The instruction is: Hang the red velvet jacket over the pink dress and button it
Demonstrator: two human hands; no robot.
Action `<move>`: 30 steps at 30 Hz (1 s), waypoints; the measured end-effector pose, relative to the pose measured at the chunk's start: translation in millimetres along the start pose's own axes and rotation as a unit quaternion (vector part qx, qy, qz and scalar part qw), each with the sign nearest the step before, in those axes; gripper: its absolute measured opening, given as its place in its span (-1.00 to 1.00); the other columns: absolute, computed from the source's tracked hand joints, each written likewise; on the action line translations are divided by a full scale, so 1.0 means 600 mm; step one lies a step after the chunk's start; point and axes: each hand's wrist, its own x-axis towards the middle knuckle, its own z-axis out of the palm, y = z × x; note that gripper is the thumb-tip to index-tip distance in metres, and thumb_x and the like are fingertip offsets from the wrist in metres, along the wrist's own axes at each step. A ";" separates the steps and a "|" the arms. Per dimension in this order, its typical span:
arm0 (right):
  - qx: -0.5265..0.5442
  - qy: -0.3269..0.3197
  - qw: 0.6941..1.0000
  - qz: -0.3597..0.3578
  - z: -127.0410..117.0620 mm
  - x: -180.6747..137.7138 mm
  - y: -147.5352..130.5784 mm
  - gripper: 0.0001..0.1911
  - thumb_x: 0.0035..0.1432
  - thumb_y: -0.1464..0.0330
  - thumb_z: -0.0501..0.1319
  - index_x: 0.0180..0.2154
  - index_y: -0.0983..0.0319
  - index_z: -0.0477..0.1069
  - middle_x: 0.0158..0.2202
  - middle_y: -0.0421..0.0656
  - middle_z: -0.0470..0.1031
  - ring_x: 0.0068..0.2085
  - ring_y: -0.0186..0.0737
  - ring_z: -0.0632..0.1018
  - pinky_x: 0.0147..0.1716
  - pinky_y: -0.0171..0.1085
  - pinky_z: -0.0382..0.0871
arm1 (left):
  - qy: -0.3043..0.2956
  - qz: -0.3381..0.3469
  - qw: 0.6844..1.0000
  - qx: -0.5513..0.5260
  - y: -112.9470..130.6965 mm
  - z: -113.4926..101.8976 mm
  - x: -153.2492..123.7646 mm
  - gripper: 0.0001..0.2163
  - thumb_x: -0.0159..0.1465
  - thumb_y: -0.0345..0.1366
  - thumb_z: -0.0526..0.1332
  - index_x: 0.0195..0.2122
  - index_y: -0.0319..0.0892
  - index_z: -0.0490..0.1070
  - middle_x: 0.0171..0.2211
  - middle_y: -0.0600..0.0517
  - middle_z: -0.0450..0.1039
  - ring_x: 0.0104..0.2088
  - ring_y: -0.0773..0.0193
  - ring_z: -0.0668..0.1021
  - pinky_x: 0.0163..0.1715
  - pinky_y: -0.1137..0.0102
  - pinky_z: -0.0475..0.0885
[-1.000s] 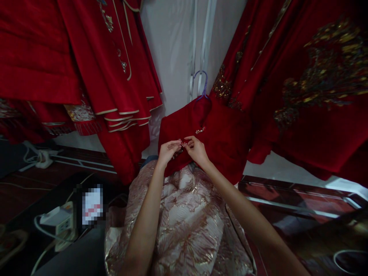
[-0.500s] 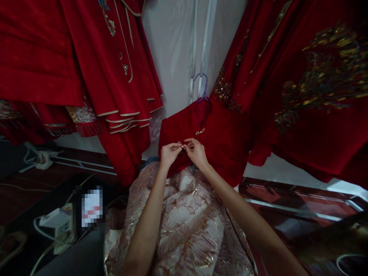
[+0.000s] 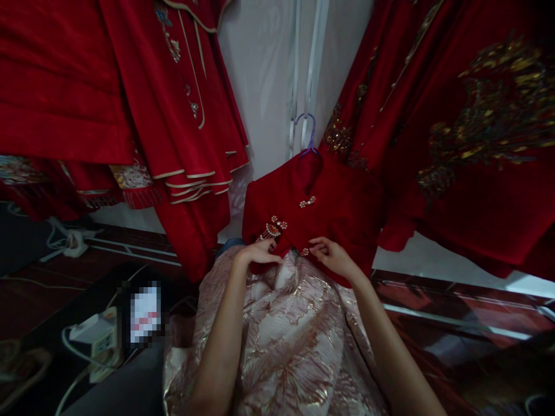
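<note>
A red velvet jacket [image 3: 338, 202] hangs on a purple hanger [image 3: 309, 133] in front of me. Pearl clasps run down its front: one near the collar [image 3: 307, 202], one with a tassel [image 3: 274, 226], one at the lower edge [image 3: 305, 252]. My left hand [image 3: 256, 254] pinches the jacket's left front edge just below the tassel clasp. My right hand [image 3: 333, 255] pinches the right front edge beside the lowest clasp. A pale pink and gold brocade skirt [image 3: 286, 335] spreads below both hands.
Red embroidered robes hang at the left [image 3: 130, 115] and at the right [image 3: 468, 133], with a white wall [image 3: 269, 75] between. A power strip with cables [image 3: 97, 341] lies at the lower left. A dark glossy floor [image 3: 455, 312] shows at the right.
Both hands have dropped from the tassel clasp, where they met, to the lower front edges and have moved apart. The tassel clasp now shows uncovered.
</note>
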 end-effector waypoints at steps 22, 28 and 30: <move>0.193 -0.044 0.980 -0.015 0.024 -0.012 -0.077 -0.65 -0.13 0.34 0.32 -0.30 0.23 0.23 -0.30 -0.21 0.37 -0.37 -0.38 0.49 -0.31 -0.30 0.44 | 0.030 0.111 0.991 -0.064 0.074 0.017 -0.004 -0.80 -0.02 -0.29 0.33 -0.46 -0.24 0.32 -0.54 0.07 0.42 -0.51 0.40 0.47 -0.51 0.53 0.32; 0.162 -0.041 0.986 -0.025 0.039 -0.007 -0.063 -0.78 -0.03 0.36 0.24 -0.28 0.25 0.32 -0.30 -0.17 0.39 -0.28 -0.34 0.50 -0.22 -0.26 0.46 | 0.068 0.129 0.989 0.002 0.064 0.021 0.001 -0.86 -0.01 -0.31 0.28 -0.47 -0.22 0.34 -0.51 0.07 0.45 -0.52 0.40 0.46 -0.51 0.53 0.30; 0.161 -0.032 0.986 -0.024 0.043 -0.005 -0.061 -0.80 0.01 0.33 0.22 -0.28 0.25 0.33 -0.31 -0.17 0.39 -0.32 -0.34 0.50 -0.26 -0.26 0.47 | 0.066 0.130 0.989 0.002 0.063 0.022 0.002 -0.86 0.00 -0.30 0.27 -0.45 -0.22 0.35 -0.50 0.05 0.45 -0.50 0.38 0.48 -0.50 0.52 0.31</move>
